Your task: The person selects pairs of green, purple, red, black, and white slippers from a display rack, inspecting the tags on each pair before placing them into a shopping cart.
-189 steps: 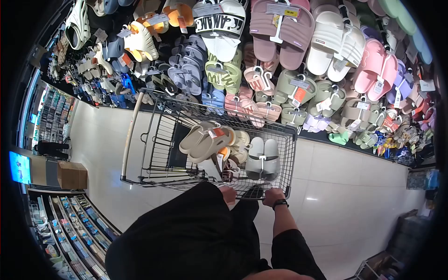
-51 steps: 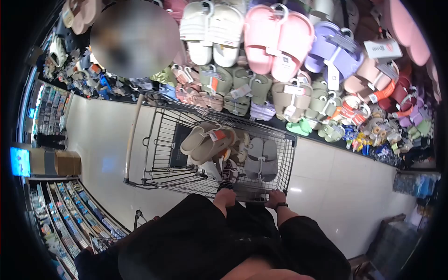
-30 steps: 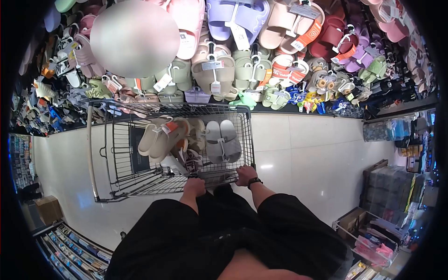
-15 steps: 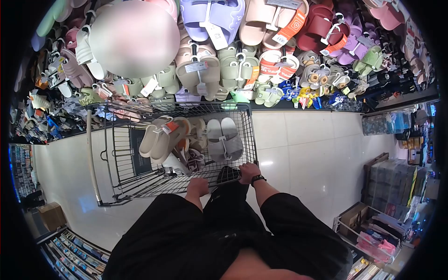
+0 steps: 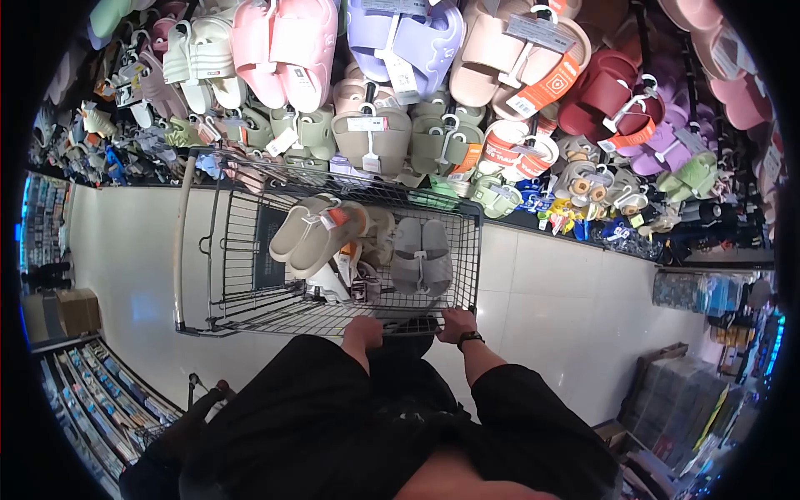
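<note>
A black wire shopping cart (image 5: 342,321) stands in front of me, its handle bar at the left. My left hand (image 5: 363,332) is closed on the cart's near side rim. Farther right, my right hand (image 5: 456,326), with a dark band at the wrist, is closed around the rim near the cart's corner. Inside the cart lie beige slippers (image 5: 315,240) with an orange tag and, to their right, a pair of grey slippers (image 5: 421,257). More footwear lies partly hidden between them.
Racks of hanging slippers (image 5: 283,58) run along the far side. Clear plastic boxes (image 5: 675,400) are stacked at the right. At the left are a cardboard box (image 5: 79,311) and a magazine-like rack (image 5: 96,408). Part of another person (image 5: 179,437) shows at the lower left.
The cart and both hands appear slightly farther right in view. The view has turned a little, and another person's arm has come into sight at the lower left.
</note>
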The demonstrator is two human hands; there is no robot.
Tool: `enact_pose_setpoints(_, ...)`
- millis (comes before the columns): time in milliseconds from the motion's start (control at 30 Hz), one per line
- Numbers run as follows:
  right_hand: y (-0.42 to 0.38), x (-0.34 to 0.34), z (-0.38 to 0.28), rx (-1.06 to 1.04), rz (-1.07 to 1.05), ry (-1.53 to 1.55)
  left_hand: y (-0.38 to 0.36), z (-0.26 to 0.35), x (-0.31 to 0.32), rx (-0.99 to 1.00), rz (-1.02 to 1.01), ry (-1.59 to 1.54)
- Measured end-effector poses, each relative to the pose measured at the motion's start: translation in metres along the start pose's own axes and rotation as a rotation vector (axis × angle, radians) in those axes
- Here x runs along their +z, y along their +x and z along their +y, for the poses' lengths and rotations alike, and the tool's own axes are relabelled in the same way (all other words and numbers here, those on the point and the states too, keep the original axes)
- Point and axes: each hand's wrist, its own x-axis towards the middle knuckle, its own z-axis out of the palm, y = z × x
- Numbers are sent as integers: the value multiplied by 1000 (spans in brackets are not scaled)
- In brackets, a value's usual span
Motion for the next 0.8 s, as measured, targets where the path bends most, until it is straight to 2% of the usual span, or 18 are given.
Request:
enact_pose_setpoints(67,0,5,22,-60,42,2,16,7,8,8,23,-17)
enact_pose_setpoints(367,-6,2,88,4,-42,-50,46,69,1,6,43,-55)
enact_pose_setpoints(800,-16,2,162,-57,-46,-80,72,134,-4,-11,82,-106)
